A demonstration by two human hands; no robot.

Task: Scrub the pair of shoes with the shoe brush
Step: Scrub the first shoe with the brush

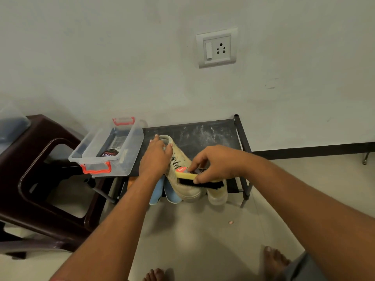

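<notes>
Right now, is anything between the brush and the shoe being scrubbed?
Nothing visible. The shoe brush, held by the right hand, appears to lie with its bristles against the cream shoe near the toe. The left hand grips that shoe at the heel end, away from the brush.

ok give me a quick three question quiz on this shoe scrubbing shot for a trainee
1. True or false: the right hand holds the shoe brush against the beige shoe.
2. Where is the polish tin? A) on the floor B) in the clear box C) on the brown stool
3. Fill in: the left hand grips the beige shoe at its ____ end.

Key: 1 true; 2 B; 3 heel
</notes>
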